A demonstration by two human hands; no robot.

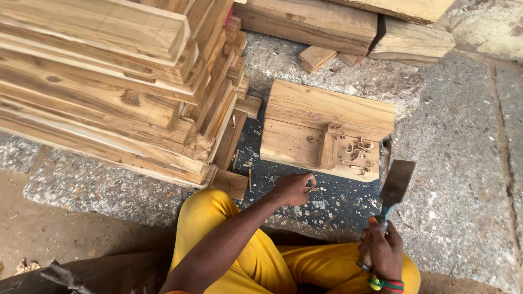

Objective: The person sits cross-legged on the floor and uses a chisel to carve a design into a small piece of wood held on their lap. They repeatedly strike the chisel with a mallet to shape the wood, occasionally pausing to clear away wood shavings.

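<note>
Right hand (381, 251) is up with a chisel (393, 190), fingers (388, 247) wrapped fully round the handle, fist tight, blade pointing up and away from the body. The blade is broad, flat and dark, and looks like stiff steel with weight toward the front, so the handle is the place to hold it, well back from the edge. That is where the grip sits now. A coloured band shows at that wrist.

Left hand (294, 188) is down low near the floor (463, 163), just in front of the block (325, 130). Its fingers are curled in, pinched together at the tips; whether they have hold of a small chip or nothing at all, I cannot tell. The forearm runs straight out from the left knee, wrist bent slightly down.

The block lies flat on the stone floor, between the hands and the far timbers (348, 22). It looks thick, solid and heavy, rigid wood that should stay put. A shallow recess is cut in its near right corner, with curled shavings (359, 149) lying in it. A grip on it would go on the long edges, clear of the recess.

To the left rises a plank stack (109, 87), close beside the block but apart from it. Yellow trousers (245, 256) fill the bottom of the view, the person seated low.
</note>
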